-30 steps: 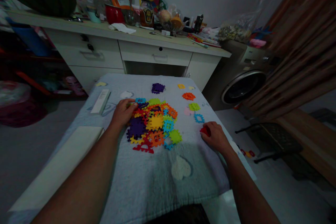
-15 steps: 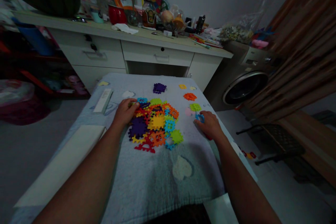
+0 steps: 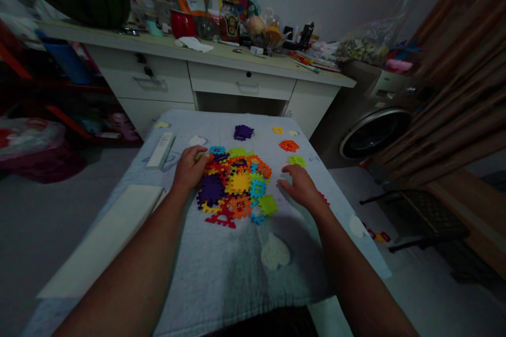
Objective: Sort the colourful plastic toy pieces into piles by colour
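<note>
A heap of colourful plastic interlocking pieces with notched edges lies mid-table, with a yellow square (image 3: 239,182) on top and a dark purple square (image 3: 212,189) at its left. My left hand (image 3: 190,168) rests against the heap's left side, fingers curled and thumb close to them. A small yellow-green piece (image 3: 200,156) shows between its thumb and fingers, mostly hidden. To the right of the heap, my right hand (image 3: 298,185) hovers low with thumb and fingers apart and nothing visible in it. A red piece (image 3: 324,198) peeks out beside its wrist.
Sorted around the heap are purple pieces (image 3: 243,132), a yellow piece (image 3: 278,130), orange pieces (image 3: 289,146) and green pieces (image 3: 296,160). A narrow white box (image 3: 161,150) and a long white box (image 3: 114,226) lie left. Beyond stand a cluttered desk (image 3: 158,45) and washing machine (image 3: 367,116).
My right hand has moved left toward the heap and let go of the blue piece, which is now out of sight. My left hand stays at the heap. The view has shifted slightly.
</note>
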Demonstrator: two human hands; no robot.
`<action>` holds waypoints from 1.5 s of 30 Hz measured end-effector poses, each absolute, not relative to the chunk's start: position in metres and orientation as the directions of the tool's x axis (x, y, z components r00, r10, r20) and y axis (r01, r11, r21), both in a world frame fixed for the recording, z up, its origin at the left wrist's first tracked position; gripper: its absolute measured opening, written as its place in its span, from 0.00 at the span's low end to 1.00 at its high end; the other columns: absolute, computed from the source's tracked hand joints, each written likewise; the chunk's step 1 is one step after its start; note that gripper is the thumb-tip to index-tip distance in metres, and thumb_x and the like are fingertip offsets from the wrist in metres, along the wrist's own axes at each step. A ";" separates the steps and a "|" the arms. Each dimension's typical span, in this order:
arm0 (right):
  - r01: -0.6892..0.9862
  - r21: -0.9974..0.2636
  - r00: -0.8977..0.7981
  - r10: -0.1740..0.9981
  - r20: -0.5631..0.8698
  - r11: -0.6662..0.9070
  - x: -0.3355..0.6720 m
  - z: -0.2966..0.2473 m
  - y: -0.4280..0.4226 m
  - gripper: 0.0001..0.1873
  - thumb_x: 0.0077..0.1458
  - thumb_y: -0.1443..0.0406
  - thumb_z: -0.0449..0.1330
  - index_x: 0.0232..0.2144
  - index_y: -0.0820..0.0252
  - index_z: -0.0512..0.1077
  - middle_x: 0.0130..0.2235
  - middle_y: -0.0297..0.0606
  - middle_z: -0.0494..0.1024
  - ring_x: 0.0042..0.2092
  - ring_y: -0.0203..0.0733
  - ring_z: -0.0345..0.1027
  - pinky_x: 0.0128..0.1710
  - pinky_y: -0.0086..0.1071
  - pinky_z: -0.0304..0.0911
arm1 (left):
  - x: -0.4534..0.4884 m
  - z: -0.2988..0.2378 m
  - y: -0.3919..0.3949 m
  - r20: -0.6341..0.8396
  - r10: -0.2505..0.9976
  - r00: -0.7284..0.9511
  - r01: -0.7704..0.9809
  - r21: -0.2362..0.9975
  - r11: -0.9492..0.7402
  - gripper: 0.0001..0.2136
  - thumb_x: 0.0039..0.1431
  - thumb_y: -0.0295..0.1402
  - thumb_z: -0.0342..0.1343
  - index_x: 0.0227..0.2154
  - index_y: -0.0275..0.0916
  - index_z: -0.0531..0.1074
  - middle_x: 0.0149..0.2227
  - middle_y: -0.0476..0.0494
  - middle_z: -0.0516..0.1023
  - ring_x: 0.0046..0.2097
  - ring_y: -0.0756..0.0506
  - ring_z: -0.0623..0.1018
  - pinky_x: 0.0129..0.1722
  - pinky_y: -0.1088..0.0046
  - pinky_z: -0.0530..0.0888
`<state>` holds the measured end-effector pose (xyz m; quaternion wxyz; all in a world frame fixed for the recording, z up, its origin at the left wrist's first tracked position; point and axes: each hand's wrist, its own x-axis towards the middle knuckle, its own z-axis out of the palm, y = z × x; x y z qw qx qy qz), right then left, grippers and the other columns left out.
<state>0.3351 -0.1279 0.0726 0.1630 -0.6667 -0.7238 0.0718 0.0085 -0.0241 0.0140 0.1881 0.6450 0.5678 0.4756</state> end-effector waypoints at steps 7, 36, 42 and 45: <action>0.883 -0.366 -0.323 0.946 -0.023 0.293 0.291 0.083 -0.144 0.24 0.48 0.55 0.67 0.44 0.62 0.69 0.44 0.44 0.73 0.44 0.46 0.66 0.44 0.36 0.60 | 0.007 0.009 -0.033 0.438 0.899 0.007 0.621 0.703 -0.347 0.15 0.60 0.44 0.50 0.40 0.40 0.74 0.43 0.43 0.76 0.50 0.41 0.74 0.54 0.62 0.68; 0.851 -0.509 -0.005 0.972 0.236 0.128 0.325 0.044 -0.132 0.22 0.55 0.68 0.52 0.52 0.64 0.68 0.48 0.47 0.75 0.50 0.46 0.67 0.53 0.39 0.60 | 0.011 0.006 -0.033 0.318 0.935 -0.157 0.574 0.800 -0.176 0.14 0.55 0.44 0.52 0.35 0.40 0.75 0.39 0.43 0.78 0.44 0.42 0.76 0.46 0.65 0.71; 0.959 -0.271 -0.054 0.994 0.096 0.078 0.325 0.051 -0.141 0.35 0.49 0.55 0.64 0.57 0.64 0.66 0.51 0.50 0.70 0.52 0.55 0.62 0.55 0.45 0.57 | 0.009 0.007 -0.036 0.326 0.933 -0.151 0.560 0.806 -0.190 0.14 0.55 0.45 0.52 0.35 0.40 0.74 0.39 0.44 0.78 0.44 0.42 0.76 0.46 0.66 0.71; 0.959 -0.273 -0.069 0.997 0.023 0.073 0.321 0.052 -0.144 0.31 0.49 0.57 0.64 0.54 0.63 0.67 0.48 0.48 0.71 0.49 0.51 0.64 0.52 0.41 0.58 | 0.008 0.009 -0.038 0.340 0.929 -0.145 0.570 0.796 -0.202 0.15 0.55 0.45 0.52 0.36 0.40 0.74 0.39 0.43 0.78 0.44 0.41 0.76 0.47 0.65 0.71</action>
